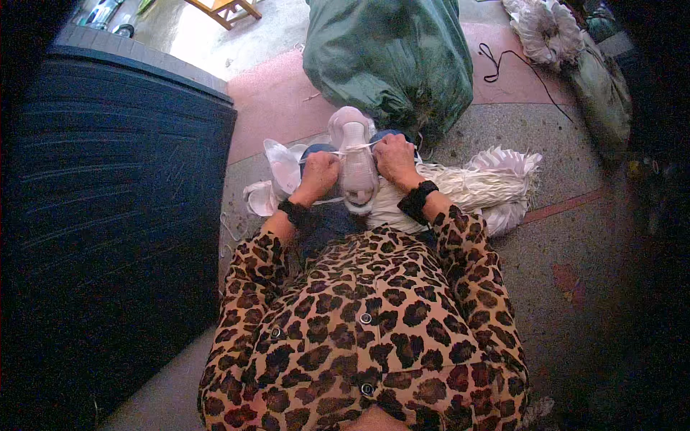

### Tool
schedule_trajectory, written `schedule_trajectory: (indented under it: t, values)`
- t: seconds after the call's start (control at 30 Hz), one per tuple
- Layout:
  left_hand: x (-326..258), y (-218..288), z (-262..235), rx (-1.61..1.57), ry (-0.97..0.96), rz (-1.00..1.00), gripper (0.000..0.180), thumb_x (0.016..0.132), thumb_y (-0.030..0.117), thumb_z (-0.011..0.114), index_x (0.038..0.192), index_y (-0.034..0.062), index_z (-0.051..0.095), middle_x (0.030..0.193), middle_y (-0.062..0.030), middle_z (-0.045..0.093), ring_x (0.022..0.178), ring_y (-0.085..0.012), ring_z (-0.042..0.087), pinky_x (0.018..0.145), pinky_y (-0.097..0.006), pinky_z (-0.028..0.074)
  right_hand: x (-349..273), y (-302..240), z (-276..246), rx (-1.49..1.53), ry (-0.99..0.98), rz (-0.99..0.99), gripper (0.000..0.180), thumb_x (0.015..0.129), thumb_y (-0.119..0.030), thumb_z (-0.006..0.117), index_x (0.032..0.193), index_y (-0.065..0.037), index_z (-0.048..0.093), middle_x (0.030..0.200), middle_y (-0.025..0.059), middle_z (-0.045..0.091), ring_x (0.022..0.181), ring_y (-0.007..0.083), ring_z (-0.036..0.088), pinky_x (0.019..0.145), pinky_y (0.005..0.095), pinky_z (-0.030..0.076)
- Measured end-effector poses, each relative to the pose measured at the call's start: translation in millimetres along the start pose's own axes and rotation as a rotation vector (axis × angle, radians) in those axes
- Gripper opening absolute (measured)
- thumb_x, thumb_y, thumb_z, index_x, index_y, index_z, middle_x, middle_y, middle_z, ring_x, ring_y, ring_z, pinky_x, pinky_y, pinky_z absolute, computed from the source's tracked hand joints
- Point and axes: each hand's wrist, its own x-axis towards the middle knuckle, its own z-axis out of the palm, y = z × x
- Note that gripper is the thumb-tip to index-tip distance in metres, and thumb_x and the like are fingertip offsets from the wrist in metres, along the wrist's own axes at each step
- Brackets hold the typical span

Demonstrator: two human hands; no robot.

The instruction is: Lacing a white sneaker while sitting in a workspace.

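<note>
A pale pink shoe upper (353,169) lies between my knees, its toe pointing away from me. A white shoelace (353,149) runs across it. My left hand (320,174) is closed on the lace at the left side, and my right hand (395,159) grips it at the right. The lace is stretched between the two hands. More pale shoe pieces (282,169) lie just left of my left hand. Under and beyond my right forearm spreads a big bundle of cream-white laces (463,183).
A large green sack (388,54) stands directly ahead. At left is a dark blue panel (122,187), door-like. A black cord (528,65) trails on the floor near a stuffed pale sack (602,97) and white bundles (548,32). A wooden stool (226,11) stands far off.
</note>
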Motion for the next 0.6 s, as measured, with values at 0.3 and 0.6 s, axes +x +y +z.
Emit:
schedule_trajectory:
  t: [0.3,0.6]
  values:
    - [4,-13,12,0.411,0.131,0.151,0.015,0.08,0.014,0.056,0.077,0.0049,0.067,0.084,-0.0149,0.064,0.088,-0.0364,0.057,0.08,-0.046,0.045,16,-10,-4,-0.04,-0.211,-0.126,0.012,0.074,-0.014,0.062,0.082,-0.009,0.071,0.089,0.0105,0.065,0.093,0.0304,0.061,0.079,0.0483,0.047]
    - [12,-14,5,0.432,-0.032,0.057,0.013,0.082,0.013,0.057,0.088,0.0056,0.066,0.092,-0.0156,0.064,0.094,-0.0384,0.056,0.077,-0.05,0.049,10,-8,8,-0.007,-0.145,-0.09,0.011,0.077,-0.014,0.061,0.084,-0.012,0.07,0.091,0.0091,0.064,0.091,0.0296,0.059,0.073,0.0474,0.044]
